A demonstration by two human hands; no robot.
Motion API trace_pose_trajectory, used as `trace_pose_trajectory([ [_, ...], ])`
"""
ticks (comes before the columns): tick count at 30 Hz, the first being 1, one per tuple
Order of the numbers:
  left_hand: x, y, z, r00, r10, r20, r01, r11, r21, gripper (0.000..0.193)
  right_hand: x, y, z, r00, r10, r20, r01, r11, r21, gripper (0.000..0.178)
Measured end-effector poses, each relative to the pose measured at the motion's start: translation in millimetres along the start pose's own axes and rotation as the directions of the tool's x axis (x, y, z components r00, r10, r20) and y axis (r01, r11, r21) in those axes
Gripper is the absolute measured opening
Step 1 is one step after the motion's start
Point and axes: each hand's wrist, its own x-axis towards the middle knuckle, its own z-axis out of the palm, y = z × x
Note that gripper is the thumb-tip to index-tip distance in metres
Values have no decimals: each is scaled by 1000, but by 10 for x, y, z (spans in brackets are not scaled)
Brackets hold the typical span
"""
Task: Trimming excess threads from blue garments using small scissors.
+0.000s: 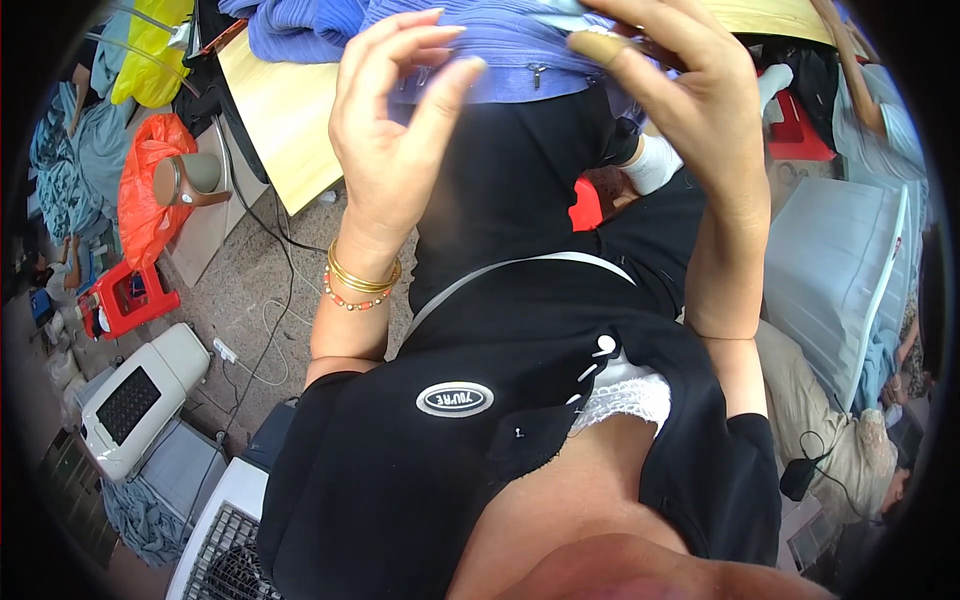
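Purple-blue ribbed cloth [510, 45] is bunched over the table edge and hangs down above my lap. Small metal clasp-like fittings [537, 76] show along its lower edge. Over the cloth's left part hovers my left hand [395, 135], thumb and fingers curved apart with nothing between them. My right hand [690, 95] is above the right part of the cloth, and a tan wrap [600, 47] covers its thumb tip. That thumb stands apart from the index finger, whose end runs to the top of the picture. Whether the right fingertips touch the cloth I cannot tell.
The pale wooden tabletop [285, 120] continues at the left. A red stool [130, 300], an orange plastic bag [155, 190] and cables [290, 260] lie beyond. A translucent bin [835, 270] stands at the right. Other people [870, 120] sit nearby; a fan [230, 560] is low left.
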Motion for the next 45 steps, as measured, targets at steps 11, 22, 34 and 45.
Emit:
trace_pose_trajectory([
  [11, 66, -102, 109, 895, 444, 37, -416, 803, 427, 16, -295, 111, -89, 997, 80, -21, -76, 984, 160, 35],
  [22, 42, 18, 151, 924, 383, 20, -367, 868, 335, 11, -232, 42, -62, 997, -58, 58, 60, 997, -43, 31],
  [34, 57, 96, 215, 936, 351, 29, -347, 903, 256, 10, -97, 678, 442, 652, -505, -565, 703, 682, 202, 26],
  [45, -75, -96, 60, 935, 327, 136, -354, 860, 368, 37, -957, 1046, 177, 964, 262, -44, -221, 884, 413, 32],
])
